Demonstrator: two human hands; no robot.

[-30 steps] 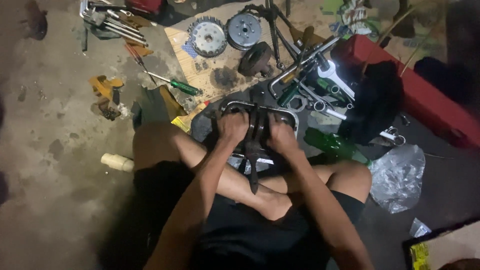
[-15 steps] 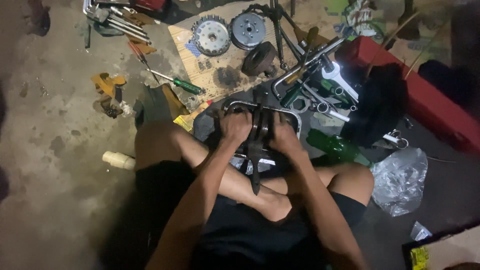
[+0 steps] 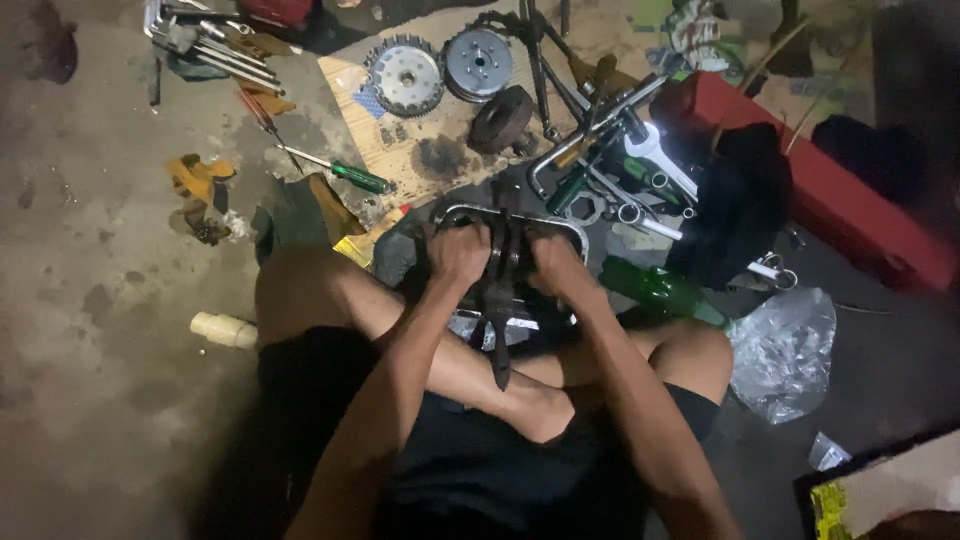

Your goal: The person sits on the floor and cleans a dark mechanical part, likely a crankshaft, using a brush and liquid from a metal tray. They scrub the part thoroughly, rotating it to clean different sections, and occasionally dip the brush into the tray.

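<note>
I sit cross-legged on a concrete floor. My left hand [image 3: 458, 252] and my right hand [image 3: 552, 264] are both clenched around a dark, greasy metal part [image 3: 503, 290] held between them over my legs. A long dark piece of it hangs down toward my shin. Behind my hands lies a rounded metal tray [image 3: 520, 222], mostly hidden by them.
On a cardboard sheet [image 3: 372, 140] ahead lie two toothed clutch discs [image 3: 404, 76] and a dark round part [image 3: 500, 118]. A green-handled screwdriver [image 3: 350, 176], several wrenches [image 3: 640, 150], a green bottle [image 3: 655, 290], a red toolbox [image 3: 850, 210], black cloth and a plastic bag [image 3: 785, 350] lie around.
My hands stay clamped on the metal part in the same spot; only the view has shifted slightly.
</note>
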